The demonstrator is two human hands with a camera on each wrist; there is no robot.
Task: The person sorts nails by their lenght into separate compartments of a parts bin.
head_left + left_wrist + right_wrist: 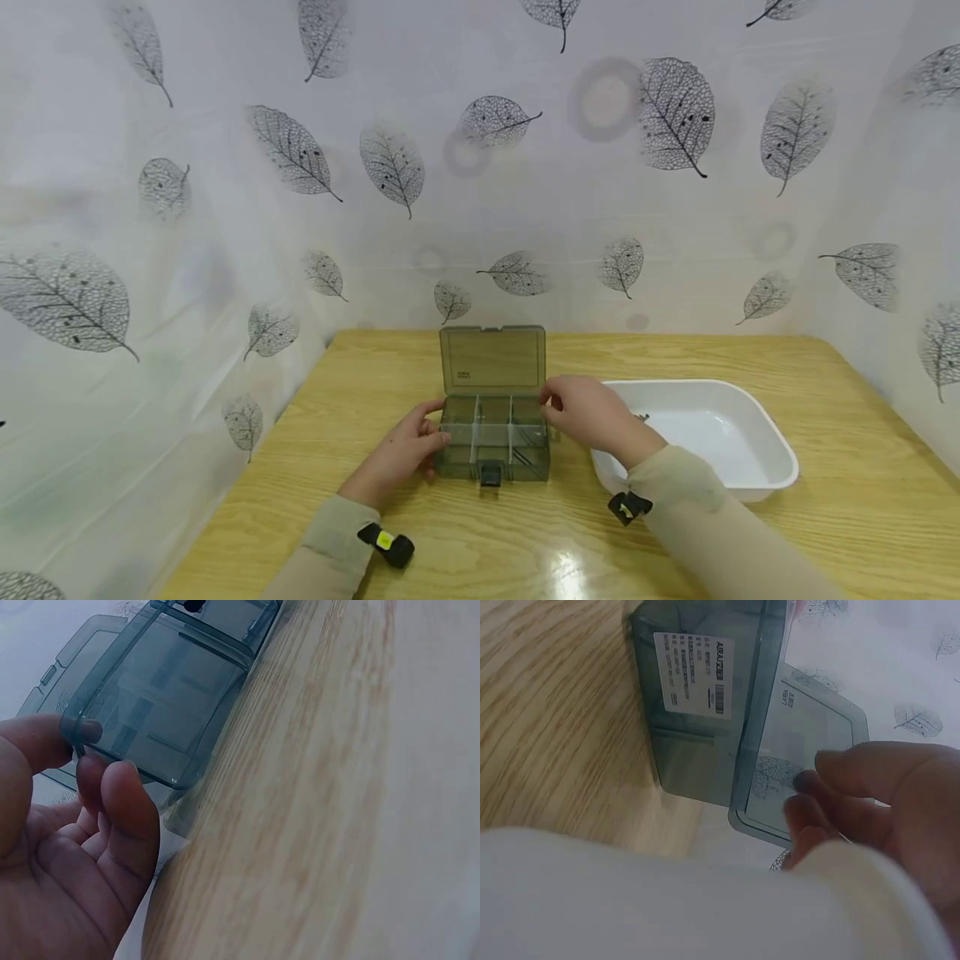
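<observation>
the box [495, 434], shown on the desk [465, 550] between the two hands, with its lid [493, 358] raised along the far side and its clasp [491, 475] facing near. we see the longer side of the box running left to right, its inside divided into three columns and two rows. thin dark pieces [522, 455] lie in the near right compartment; we cannot tell what they are.

the left hand [401, 446] grips the left wall of the box, and in the left wrist view we see finger and thumb pinching the rim from its two sides. the right hand [592, 408] is at the far right corner of the box, its fingers bent and their tips close together. we cannot tell whether anything is pinched between them, nor whether they touch the box. in the right wrist view the fingertips stand in front of the lid, and a white label [696, 675] shows on the box.

to the right we find the white tray [716, 437], partly behind the right forearm; a few small things [642, 417] lie by its left end.

the relation on which the coming move turns, we judge, is this: the right column of compartments lies just left of the right hand, the tray just to its right, so that the right hand is the nearer to both.
</observation>
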